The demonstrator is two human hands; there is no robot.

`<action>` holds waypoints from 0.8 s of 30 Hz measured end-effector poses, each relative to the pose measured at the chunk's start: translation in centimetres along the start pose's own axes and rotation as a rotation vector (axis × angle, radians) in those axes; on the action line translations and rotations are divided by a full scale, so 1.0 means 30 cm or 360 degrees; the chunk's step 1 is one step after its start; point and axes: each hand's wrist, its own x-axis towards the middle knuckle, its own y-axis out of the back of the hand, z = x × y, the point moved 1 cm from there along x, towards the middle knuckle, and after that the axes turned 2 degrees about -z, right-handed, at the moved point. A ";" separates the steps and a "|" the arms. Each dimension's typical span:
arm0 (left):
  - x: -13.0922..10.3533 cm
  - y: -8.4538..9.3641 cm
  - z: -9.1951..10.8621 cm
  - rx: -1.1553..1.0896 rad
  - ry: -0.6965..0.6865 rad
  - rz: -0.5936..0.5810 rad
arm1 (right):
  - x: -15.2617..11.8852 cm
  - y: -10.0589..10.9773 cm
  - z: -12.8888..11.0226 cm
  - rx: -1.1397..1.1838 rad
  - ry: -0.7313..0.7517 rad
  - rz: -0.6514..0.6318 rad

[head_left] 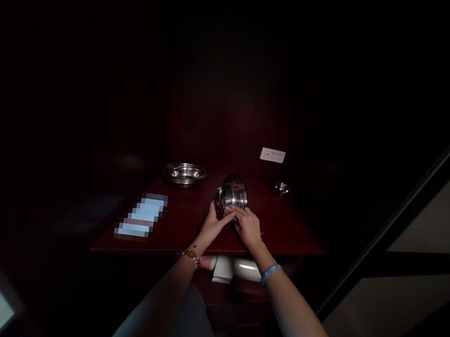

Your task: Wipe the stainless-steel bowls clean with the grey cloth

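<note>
A shiny metal bowl [235,192] is tilted on its side above the dark red table [184,226], its opening turned towards me. My left hand [212,226] is closed round the bowl's lower left side, with the thumb at the rim. At the lower right rim, my right hand [247,226] has its fingers over the edge and partly inside the bowl. Whether those fingers hold anything else is too dark to tell. Wider, shallow metal dishes [185,175] rest at the back left of the table, and a small metal bowl [281,188] sits at the back right.
A blurred, pale blue rectangle [144,216] lies on the table's left side. A white socket panel [272,155] is on the back wall. Under the tabletop, a white box [223,269] and a pale cylindrical item [247,270] are on a shelf.
</note>
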 end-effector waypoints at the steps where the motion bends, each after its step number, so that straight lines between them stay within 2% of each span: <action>1: 0.004 0.003 -0.008 0.0018 0.0009 0.0027 | 0.002 -0.002 -0.001 0.0037 0.0035 -0.0009; 6: 0.015 0.029 -0.003 0.0011 0.0018 0.0267 | 0.005 -0.008 -0.011 0.0155 0.0190 -0.0054; 9: 0.018 0.040 0.011 -0.0069 0.0046 0.0344 | 0.003 -0.003 -0.010 0.0073 0.0121 -0.0016; 13: 0.016 0.037 0.018 -0.0081 0.0049 0.0286 | -0.002 0.002 -0.003 -0.0061 -0.0040 0.0028; 18: 0.008 0.010 0.004 -0.0066 0.0050 -0.0016 | -0.003 -0.007 0.000 -0.0021 -0.0016 0.0082; 24: 0.020 0.027 -0.022 -0.0042 0.0080 0.0112 | 0.007 -0.014 -0.018 0.0137 0.0204 -0.0004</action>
